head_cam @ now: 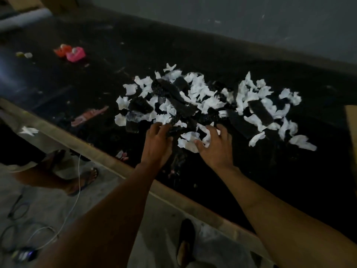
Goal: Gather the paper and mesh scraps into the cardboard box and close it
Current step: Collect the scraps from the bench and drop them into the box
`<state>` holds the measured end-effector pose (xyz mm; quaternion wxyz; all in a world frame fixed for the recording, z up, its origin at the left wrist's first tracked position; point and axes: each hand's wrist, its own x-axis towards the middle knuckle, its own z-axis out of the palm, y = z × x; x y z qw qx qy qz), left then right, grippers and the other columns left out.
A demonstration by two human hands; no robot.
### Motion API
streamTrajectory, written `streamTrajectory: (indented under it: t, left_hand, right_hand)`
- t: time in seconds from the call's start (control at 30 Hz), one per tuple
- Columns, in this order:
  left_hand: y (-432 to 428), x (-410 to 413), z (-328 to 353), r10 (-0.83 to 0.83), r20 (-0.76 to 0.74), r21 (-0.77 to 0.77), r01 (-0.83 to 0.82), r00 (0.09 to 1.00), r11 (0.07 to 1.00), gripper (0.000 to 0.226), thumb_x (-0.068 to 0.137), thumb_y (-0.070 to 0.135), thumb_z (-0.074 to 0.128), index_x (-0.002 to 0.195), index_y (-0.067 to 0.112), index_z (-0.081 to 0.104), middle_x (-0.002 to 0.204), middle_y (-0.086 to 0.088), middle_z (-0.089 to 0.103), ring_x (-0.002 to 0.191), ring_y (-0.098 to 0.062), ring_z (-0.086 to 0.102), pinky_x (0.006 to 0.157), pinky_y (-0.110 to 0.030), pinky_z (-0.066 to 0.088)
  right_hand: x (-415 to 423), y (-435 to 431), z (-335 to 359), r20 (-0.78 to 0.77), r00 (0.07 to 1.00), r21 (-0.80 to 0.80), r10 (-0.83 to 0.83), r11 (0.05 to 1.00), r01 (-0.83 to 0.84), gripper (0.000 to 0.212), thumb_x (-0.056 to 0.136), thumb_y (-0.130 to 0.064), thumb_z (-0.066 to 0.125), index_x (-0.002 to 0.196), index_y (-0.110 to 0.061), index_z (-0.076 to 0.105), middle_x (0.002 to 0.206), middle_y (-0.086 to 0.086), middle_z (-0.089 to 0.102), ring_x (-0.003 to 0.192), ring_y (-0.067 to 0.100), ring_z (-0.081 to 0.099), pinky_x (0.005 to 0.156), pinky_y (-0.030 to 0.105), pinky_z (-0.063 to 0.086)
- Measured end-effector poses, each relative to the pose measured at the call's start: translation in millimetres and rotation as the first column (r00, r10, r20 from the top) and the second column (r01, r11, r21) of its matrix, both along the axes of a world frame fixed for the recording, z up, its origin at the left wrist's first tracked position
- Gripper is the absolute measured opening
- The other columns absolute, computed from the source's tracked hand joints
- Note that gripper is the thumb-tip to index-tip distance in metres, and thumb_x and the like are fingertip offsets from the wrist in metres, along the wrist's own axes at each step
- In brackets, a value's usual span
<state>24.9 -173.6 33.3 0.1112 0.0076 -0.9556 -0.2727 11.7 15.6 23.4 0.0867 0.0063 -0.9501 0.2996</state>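
Paper and mesh scraps [204, 101] lie in one loose heap on the dark worktop [280, 171], spread wide across its middle: torn, crumpled white paper pieces [249, 95] mixed with flat black mesh strips [260, 113], some strips lying over the paper, some half buried. At the far right edge of view a tan cardboard corner [352, 120] shows, probably the box; its inside is out of sight. Left hand [157, 144] rests at the near edge of the heap, fingers [154, 127] curled down onto dark mesh pieces, partly closed; a firm grip cannot be confirmed. Right hand [216, 146] sits just beside it, fingers [212, 130] spread and bent over white scraps, thumb touching one, none lifted. Pink and orange plastic bits [70, 52] lie well apart at far left. One stray white scrap [28, 130] sits on the worktop's pale front rim.
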Motion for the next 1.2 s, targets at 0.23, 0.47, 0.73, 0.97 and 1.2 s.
streamTrajectory:
  t: [0.23, 0.47, 0.73, 0.97, 1.2]
  left_hand:
    - [-19, -71, -27, -0.083, 0.101, -0.134, 0.096, 0.991, 0.986, 0.061, 0.090, 0.035, 0.059, 0.145, 0.029, 0.033, 0.156, -0.012, 0.018, 0.143, -0.034, 0.014, 0.117, -0.049, 0.019]
    - [-26, -128, -66, -0.180, 0.200, -0.158, 0.213, 0.963, 0.964, 0.059, 0.088, 0.055, 0.054, 0.141, 0.034, 0.040, 0.155, -0.012, 0.023, 0.143, -0.040, 0.011, 0.115, -0.056, 0.014]
    - [-36, -125, -94, -0.264, -0.028, 0.036, 0.265, 0.964, 0.964, 0.024, 0.080, 0.031, 0.061, 0.086, 0.009, 0.058, 0.090, -0.010, 0.059, 0.086, -0.030, 0.053, 0.078, -0.037, 0.042]
    - [-32, -120, -86, -0.288, 0.054, -0.089, 0.292, 0.956, 0.952, 0.043, 0.077, 0.038, 0.049, 0.107, 0.010, 0.061, 0.094, -0.012, 0.063, 0.090, -0.033, 0.057, 0.079, -0.041, 0.042]
    - [-46, -141, -91, -0.500, -0.052, -0.210, 0.480, 0.865, 0.852, 0.027, 0.074, 0.035, 0.061, 0.080, 0.009, 0.063, 0.117, -0.013, 0.059, 0.108, -0.035, 0.053, 0.083, -0.042, 0.045]
  right_hand:
    - [-43, -25, -39, 0.065, 0.992, 0.156, -0.112, 0.983, 0.100, 0.084, 0.070, -0.071, 0.064, 0.143, -0.037, 0.038, 0.157, 0.016, 0.014, 0.139, 0.045, 0.017, 0.109, 0.061, 0.021]
    - [-56, -35, -74, 0.066, 0.988, 0.124, -0.141, 0.983, 0.132, 0.064, 0.079, -0.064, 0.058, 0.129, -0.023, 0.056, 0.148, 0.019, 0.035, 0.136, 0.043, 0.030, 0.106, 0.062, 0.030]
    - [-48, -61, -92, -0.364, 0.919, 0.121, -0.149, 0.971, 0.206, 0.024, 0.080, -0.013, 0.068, 0.098, -0.003, 0.058, 0.100, 0.012, 0.055, 0.095, 0.027, 0.048, 0.085, 0.040, 0.046]
    - [-55, -65, -93, -0.138, 0.961, 0.241, -0.238, 0.933, 0.266, 0.040, 0.078, -0.030, 0.052, 0.104, -0.003, 0.066, 0.096, 0.020, 0.059, 0.088, 0.033, 0.047, 0.078, 0.037, 0.032]
    - [-51, -65, -84, -0.115, 0.964, 0.223, -0.240, 0.939, 0.261, 0.033, 0.075, -0.034, 0.057, 0.084, -0.002, 0.059, 0.118, 0.024, 0.054, 0.099, 0.039, 0.049, 0.085, 0.045, 0.048]
